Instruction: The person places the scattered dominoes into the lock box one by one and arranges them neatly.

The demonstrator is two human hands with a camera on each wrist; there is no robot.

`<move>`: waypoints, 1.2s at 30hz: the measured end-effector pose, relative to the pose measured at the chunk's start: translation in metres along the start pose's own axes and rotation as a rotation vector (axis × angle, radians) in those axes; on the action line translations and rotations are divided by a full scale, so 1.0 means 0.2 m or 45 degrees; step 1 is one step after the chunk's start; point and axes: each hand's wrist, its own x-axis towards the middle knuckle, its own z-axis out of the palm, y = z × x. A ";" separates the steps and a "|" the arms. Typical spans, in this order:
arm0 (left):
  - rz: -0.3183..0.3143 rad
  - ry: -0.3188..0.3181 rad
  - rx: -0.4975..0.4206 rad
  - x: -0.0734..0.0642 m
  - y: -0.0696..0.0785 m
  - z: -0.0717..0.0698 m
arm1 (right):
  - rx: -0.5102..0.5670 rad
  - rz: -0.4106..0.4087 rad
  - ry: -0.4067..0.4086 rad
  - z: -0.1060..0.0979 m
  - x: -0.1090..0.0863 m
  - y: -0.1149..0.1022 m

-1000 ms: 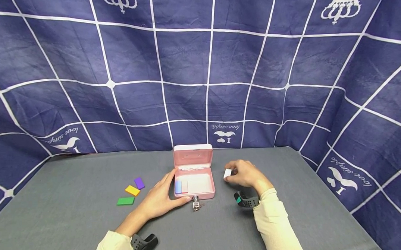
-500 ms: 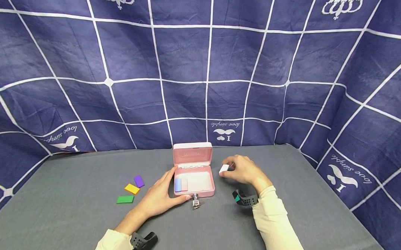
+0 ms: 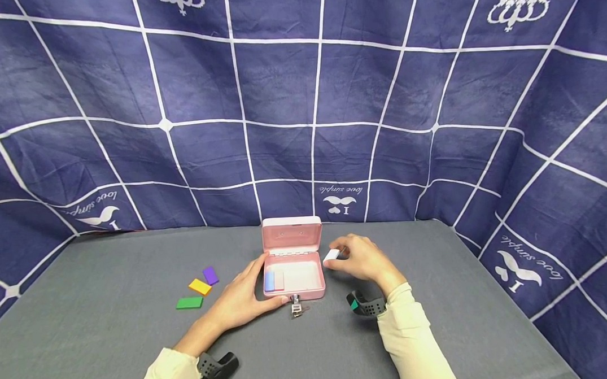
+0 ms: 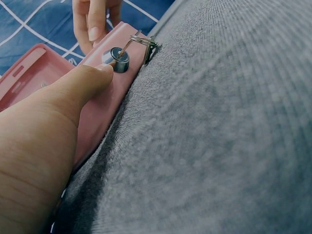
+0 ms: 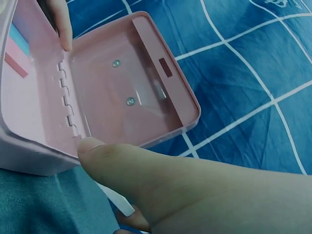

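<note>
A pink cash box (image 3: 294,295) stands with its lid (image 3: 292,234) raised. My left hand (image 3: 242,299) holds its left side, thumb on the front wall beside the lock (image 4: 117,59) and fingers along the side towards the hinges. Keys on a ring (image 4: 141,41) hang from the lock. Inside, at the left, lie a blue tile (image 3: 269,281) and a pinkish-red tile (image 5: 17,62). Close beside the box's right wall, my right hand (image 3: 361,259) pinches a white tile (image 3: 331,255) between thumb and fingers. In the right wrist view the thumb partly hides this tile (image 5: 117,200).
Left of my left hand lie a green tile (image 3: 189,302), an orange tile (image 3: 200,286) and a purple tile (image 3: 210,275) on the grey tabletop (image 3: 111,333). A dark blue cloth (image 3: 279,94) with white lines hangs behind the table and along its right side.
My right hand has carried the white tile leftward to the box's right wall, and the tile has tilted. The left hand stays on the box.
</note>
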 end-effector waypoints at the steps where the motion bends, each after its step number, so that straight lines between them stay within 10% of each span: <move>1: 0.003 0.001 0.000 0.00 0.00 0.00 | 0.006 -0.014 0.005 0.00 0.00 0.00; 36: 0.020 0.014 -0.002 0.00 -0.01 0.00 | 0.027 -0.221 0.046 0.10 0.02 -0.09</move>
